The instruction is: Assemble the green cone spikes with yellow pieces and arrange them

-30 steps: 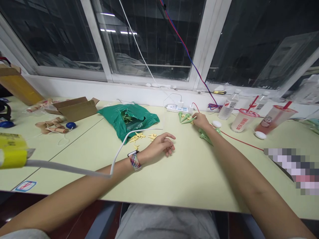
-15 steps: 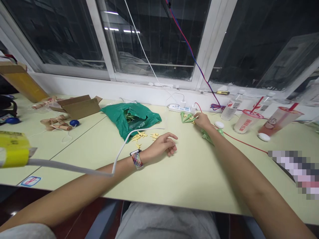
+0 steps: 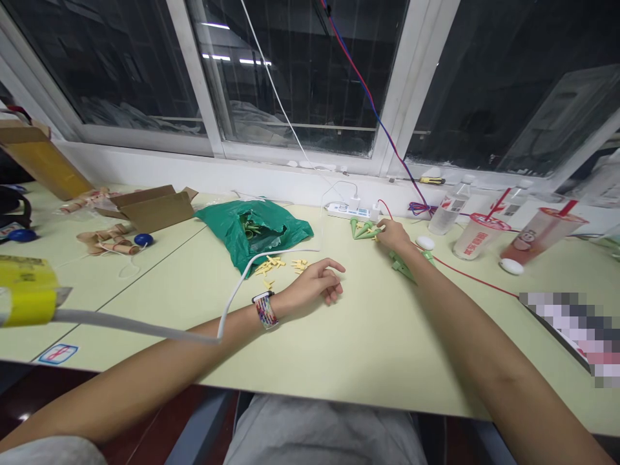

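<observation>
My left hand [image 3: 320, 284] rests on the table with its fingers loosely bent and apart, holding nothing. Small yellow plastic pieces [image 3: 271, 263] lie just beyond it, beside an opened green plastic bag [image 3: 232, 226] with green pieces inside. Farther right, my right hand [image 3: 393, 236] reaches to a group of green cone-shaped pieces [image 3: 361, 229] with yellow bits on them. Its fingers are pinched together at the right end of that group; what sits between them is too small and hidden to name. More green pieces [image 3: 402, 265] lie partly under my right forearm.
A white cable [image 3: 242, 278] crosses above my left forearm. Behind are a power strip [image 3: 346, 210] and a utility knife [image 3: 431, 181]. At right stand a bottle [image 3: 450, 206] and drink cups [image 3: 479, 236]. Wooden kendama toys [image 3: 111, 242] and a cardboard box [image 3: 155, 206] lie left.
The view has shifted very slightly. Both hands and the pieces stay where they were.
</observation>
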The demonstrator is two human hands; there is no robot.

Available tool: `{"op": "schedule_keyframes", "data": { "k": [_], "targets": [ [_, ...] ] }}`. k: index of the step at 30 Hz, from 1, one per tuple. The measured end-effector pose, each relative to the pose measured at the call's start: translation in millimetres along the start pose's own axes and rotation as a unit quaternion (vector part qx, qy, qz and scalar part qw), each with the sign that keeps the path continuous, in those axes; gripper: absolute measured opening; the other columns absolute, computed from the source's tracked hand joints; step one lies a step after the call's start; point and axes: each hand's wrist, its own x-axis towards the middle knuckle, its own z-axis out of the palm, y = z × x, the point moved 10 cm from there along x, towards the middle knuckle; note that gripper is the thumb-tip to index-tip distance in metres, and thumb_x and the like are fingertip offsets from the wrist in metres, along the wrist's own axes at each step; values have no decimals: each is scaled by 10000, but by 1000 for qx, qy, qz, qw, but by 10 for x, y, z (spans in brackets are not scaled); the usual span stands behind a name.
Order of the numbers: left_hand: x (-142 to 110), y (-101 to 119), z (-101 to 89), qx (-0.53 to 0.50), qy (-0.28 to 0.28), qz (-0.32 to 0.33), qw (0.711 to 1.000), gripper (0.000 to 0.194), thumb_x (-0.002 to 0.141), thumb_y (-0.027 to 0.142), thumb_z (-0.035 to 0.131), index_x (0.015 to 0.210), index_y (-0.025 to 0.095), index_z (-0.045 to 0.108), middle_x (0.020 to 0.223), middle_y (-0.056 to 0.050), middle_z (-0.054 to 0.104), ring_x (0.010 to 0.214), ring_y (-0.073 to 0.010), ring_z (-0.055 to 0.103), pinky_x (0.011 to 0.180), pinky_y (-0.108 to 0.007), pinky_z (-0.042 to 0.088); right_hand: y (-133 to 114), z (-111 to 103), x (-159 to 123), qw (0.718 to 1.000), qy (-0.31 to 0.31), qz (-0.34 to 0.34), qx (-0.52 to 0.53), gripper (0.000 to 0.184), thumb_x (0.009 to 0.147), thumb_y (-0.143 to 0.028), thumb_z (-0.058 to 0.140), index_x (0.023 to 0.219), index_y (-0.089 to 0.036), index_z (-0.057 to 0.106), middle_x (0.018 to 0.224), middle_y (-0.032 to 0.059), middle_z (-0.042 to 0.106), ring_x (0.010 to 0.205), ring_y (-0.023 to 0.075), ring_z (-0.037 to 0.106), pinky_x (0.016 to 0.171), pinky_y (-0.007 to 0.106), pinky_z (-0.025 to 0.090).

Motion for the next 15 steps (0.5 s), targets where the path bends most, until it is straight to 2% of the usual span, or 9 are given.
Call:
{"op": "schedule_keyframes", "data": {
  "k": [5,9,12,15],
  "targets": [
    [4,-20,-8,5,-4,-1,1000,261,873,248,644,1110,169,569,792,-51,684,616,-142,644,563,-262,474,-32,-147,-144,1000,-7,0,-28,614,816,-241,668,1411,-151,542,1243,196,698,1116,327,666,846,371,507],
    [9,-19,-5,12,-8,0,1000,248,881,248,636,1107,170,571,800,-50,683,624,-142,647,573,-265,480,-19,-373,-384,999,3,-31,-34,600,861,-278,615,1437,-152,510,1264,181,701,1152,320,652,823,353,490],
    [9,-13,-3,7,-6,-4,1000,252,880,262,646,1102,170,571,794,-50,681,629,-143,647,575,-264,477,17,-581,-675,997,24,-72,-33,456,883,-295,576,1322,-177,613,1167,125,744,1062,278,673,766,316,463],
    [7,5,-4,7,-6,-3,1000,260,873,280,666,1091,169,577,790,-49,680,631,-145,648,579,-268,479,72,-686,-997,994,20,-102,-35,315,886,-316,565,1148,-208,705,1055,82,764,944,234,679,703,293,436]
  ]
}}
